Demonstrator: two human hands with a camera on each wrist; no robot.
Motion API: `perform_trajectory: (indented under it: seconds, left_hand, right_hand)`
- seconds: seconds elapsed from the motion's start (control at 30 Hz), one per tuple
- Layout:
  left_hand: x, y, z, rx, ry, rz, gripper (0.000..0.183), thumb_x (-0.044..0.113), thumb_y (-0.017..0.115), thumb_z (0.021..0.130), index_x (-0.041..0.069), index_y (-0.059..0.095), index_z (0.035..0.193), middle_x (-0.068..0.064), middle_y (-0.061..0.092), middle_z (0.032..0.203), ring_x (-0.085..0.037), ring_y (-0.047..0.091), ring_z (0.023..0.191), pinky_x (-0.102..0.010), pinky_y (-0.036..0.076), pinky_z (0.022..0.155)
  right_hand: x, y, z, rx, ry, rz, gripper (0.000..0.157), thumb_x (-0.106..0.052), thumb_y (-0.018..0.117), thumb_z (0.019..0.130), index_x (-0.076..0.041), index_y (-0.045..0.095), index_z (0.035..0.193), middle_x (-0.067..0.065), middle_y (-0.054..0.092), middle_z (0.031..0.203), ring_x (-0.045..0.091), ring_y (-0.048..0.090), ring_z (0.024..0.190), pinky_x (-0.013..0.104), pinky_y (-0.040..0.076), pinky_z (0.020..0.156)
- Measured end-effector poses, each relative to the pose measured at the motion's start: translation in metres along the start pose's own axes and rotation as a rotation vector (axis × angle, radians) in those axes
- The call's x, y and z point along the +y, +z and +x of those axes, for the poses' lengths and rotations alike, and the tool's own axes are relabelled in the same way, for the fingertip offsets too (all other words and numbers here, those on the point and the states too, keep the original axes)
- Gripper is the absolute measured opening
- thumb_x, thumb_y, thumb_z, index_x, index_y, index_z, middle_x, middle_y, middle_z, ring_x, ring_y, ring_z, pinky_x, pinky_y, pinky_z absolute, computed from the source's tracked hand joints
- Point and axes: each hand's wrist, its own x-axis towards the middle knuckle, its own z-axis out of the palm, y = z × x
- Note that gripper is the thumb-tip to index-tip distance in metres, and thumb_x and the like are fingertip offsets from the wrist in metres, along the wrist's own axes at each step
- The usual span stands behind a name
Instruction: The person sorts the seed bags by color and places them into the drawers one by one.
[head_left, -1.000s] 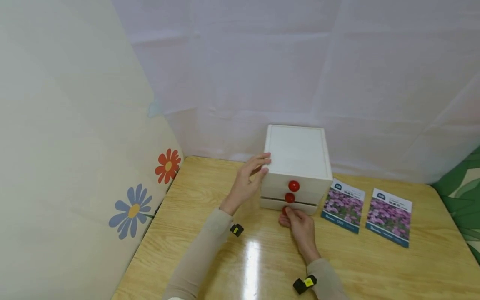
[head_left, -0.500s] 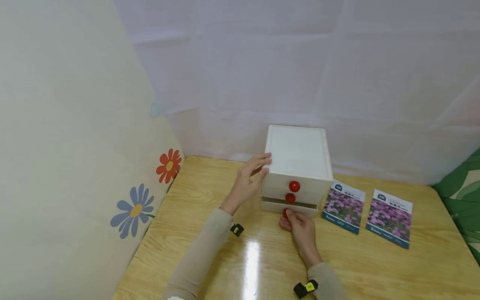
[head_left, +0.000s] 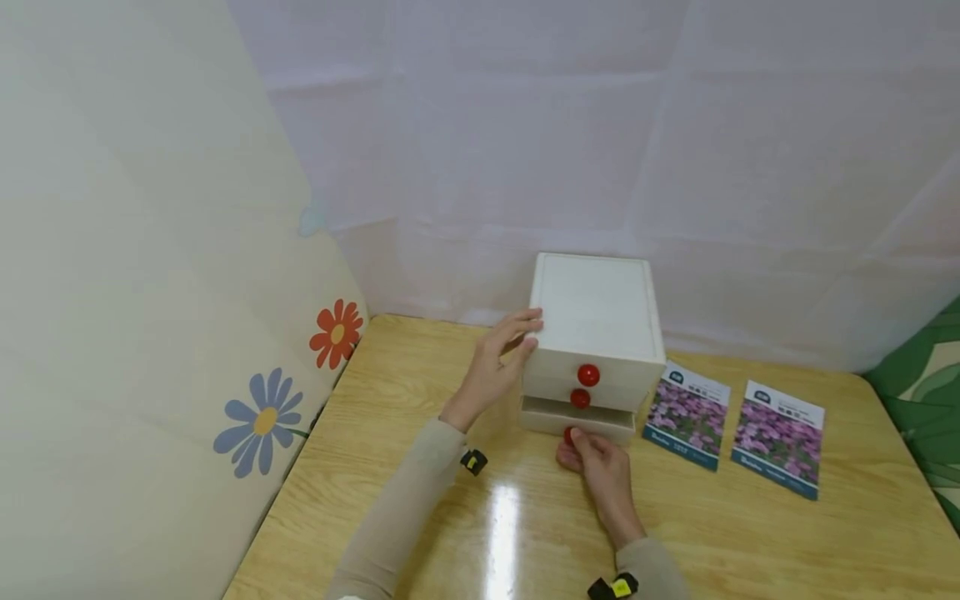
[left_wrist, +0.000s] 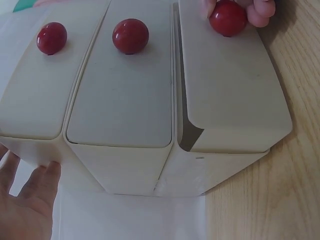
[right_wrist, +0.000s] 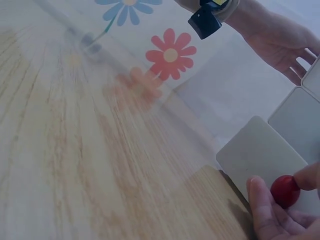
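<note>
A white three-drawer box (head_left: pixel 596 304) with red round knobs stands on the table. In the head view its bottom drawer (head_left: pixel 543 418) is pulled partway out, and a dark gap shows above its front. My right hand (head_left: pixel 603 471) pinches the bottom red knob (right_wrist: pixel 285 191) between thumb and fingers. My left hand (head_left: pixel 491 362) rests against the box's upper left edge, fingertips on the top; in the left wrist view its fingers (left_wrist: pixel 46 182) touch the side. The top knob (left_wrist: pixel 52 38) and middle knob (left_wrist: pixel 130 36) sit on closed drawers. What the bottom drawer holds cannot be made out.
Two flat packets with pink flower pictures, a nearer one (head_left: pixel 687 417) and a farther one (head_left: pixel 778 440), lie right of the box on the wooden table (head_left: pixel 405 375). A pale cloth (head_left: pixel 480 150) hangs behind. A flower-patterned panel (head_left: pixel 150 250) borders the left.
The bottom drawer has come farther out towards me, with my right hand on its knob, and the gap above its front has widened. My left hand has stayed on the box.
</note>
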Motion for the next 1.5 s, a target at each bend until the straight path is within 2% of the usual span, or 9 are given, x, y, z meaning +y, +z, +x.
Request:
perform_trajectory:
  seconds: [0.23,0.47,0.7,0.97,1.07,1.2,1.4,1.5]
  left_hand:
    - [0.002,0.001,-0.001,0.007,-0.001,0.005,0.027,0.005,0.060,0.109,0.001,0.067,0.135,-0.014,0.059,0.155,-0.030,0.059,0.141,-0.036,0.056,0.110]
    - [0.006,0.002,-0.001,0.019,-0.030,-0.004,0.028,-0.003,0.060,0.106,-0.003,0.066,0.134,-0.019,0.058,0.154,-0.038,0.059,0.140,-0.045,0.057,0.110]
    - [0.003,0.001,-0.002,0.000,-0.029,0.006,0.028,0.010,0.060,0.110,0.002,0.066,0.136,-0.012,0.057,0.157,-0.028,0.058,0.143,-0.036,0.055,0.111]
    - [0.001,0.000,-0.002,-0.004,-0.009,0.000,0.034,0.024,0.057,0.112,0.002,0.066,0.136,-0.012,0.058,0.156,-0.028,0.058,0.142,-0.038,0.056,0.111]
    - [0.002,0.000,-0.002,-0.001,-0.009,-0.004,0.033,0.022,0.057,0.112,0.001,0.066,0.136,-0.012,0.058,0.156,-0.027,0.058,0.142,-0.042,0.057,0.110]
    - [0.002,0.000,-0.002,0.003,-0.011,-0.010,0.028,0.012,0.058,0.111,0.001,0.066,0.135,-0.013,0.058,0.156,-0.029,0.058,0.142,-0.046,0.057,0.110]
    - [0.003,0.000,0.000,0.007,-0.009,-0.005,0.028,0.004,0.060,0.108,0.001,0.066,0.135,-0.014,0.058,0.155,-0.031,0.059,0.142,-0.039,0.057,0.110]
    - [0.003,0.000,0.000,0.005,-0.009,-0.007,0.028,0.006,0.060,0.109,0.000,0.066,0.135,-0.014,0.058,0.155,-0.030,0.058,0.142,-0.041,0.057,0.110]
  right_hand:
    - [0.002,0.000,-0.005,-0.006,0.001,0.003,0.042,-0.024,0.062,0.110,0.015,0.064,0.126,0.013,0.081,0.098,0.011,0.079,0.080,0.027,0.067,0.078]
    - [0.005,-0.001,-0.008,0.001,0.012,-0.001,0.041,-0.023,0.063,0.110,0.015,0.064,0.125,0.015,0.081,0.097,0.012,0.079,0.078,0.027,0.067,0.076]
    - [0.007,-0.002,-0.012,-0.002,0.038,0.010,0.040,-0.021,0.063,0.110,0.015,0.063,0.127,0.015,0.081,0.098,0.013,0.078,0.079,0.027,0.067,0.077]
    - [0.009,-0.004,-0.019,-0.011,0.033,0.018,0.042,-0.021,0.063,0.110,0.016,0.062,0.128,0.018,0.080,0.101,0.013,0.079,0.081,0.028,0.067,0.079]
    - [0.010,-0.003,-0.022,-0.010,0.021,0.020,0.041,-0.021,0.063,0.109,0.017,0.062,0.127,0.019,0.080,0.100,0.014,0.079,0.081,0.028,0.067,0.079]
    - [0.010,-0.002,-0.024,-0.010,0.014,0.035,0.040,-0.019,0.064,0.109,0.018,0.062,0.125,0.018,0.080,0.098,0.015,0.079,0.080,0.030,0.067,0.079]
    - [0.011,-0.003,-0.028,-0.015,0.021,0.038,0.040,-0.019,0.064,0.109,0.017,0.062,0.124,0.018,0.080,0.098,0.016,0.079,0.081,0.030,0.067,0.080]
    - [0.011,-0.004,-0.030,-0.018,0.022,0.039,0.040,-0.018,0.064,0.109,0.018,0.062,0.125,0.019,0.080,0.099,0.016,0.079,0.081,0.030,0.067,0.080]
